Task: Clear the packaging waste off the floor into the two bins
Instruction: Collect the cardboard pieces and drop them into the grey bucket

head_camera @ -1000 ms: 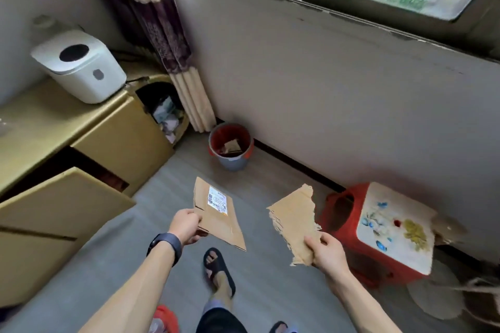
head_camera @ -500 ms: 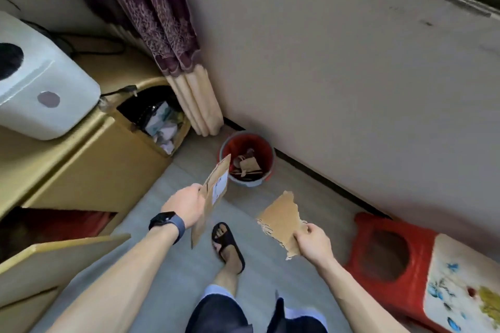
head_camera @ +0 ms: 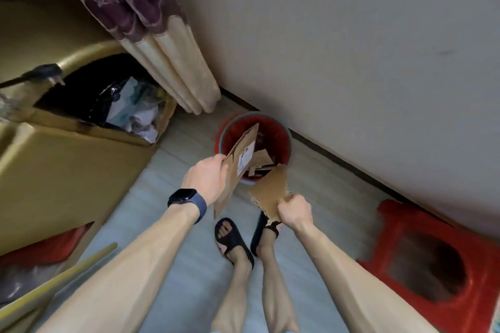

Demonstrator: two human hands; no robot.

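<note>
A red bin (head_camera: 281,134) with a grey rim stands on the floor by the wall, with cardboard scraps inside. My left hand (head_camera: 207,180) grips a cardboard piece with a white label (head_camera: 238,162); its upper end leans over the bin's mouth. My right hand (head_camera: 293,211) grips a torn cardboard piece (head_camera: 272,192) just in front of the bin's near rim. A second bin (head_camera: 108,105) lined with a black bag sits inside the yellow cabinet at left, holding crumpled paper and plastic.
A yellow cabinet (head_camera: 67,170) fills the left side, its open door (head_camera: 54,286) jutting out at bottom left. A curtain (head_camera: 151,35) hangs behind the bins. A red plastic stool (head_camera: 433,265) stands at right. My sandalled feet (head_camera: 243,238) are just short of the red bin.
I have stepped closer to the red bin and look more steeply down. Both hands carried their cardboard forward; the labelled piece now reaches over the bin's mouth.
</note>
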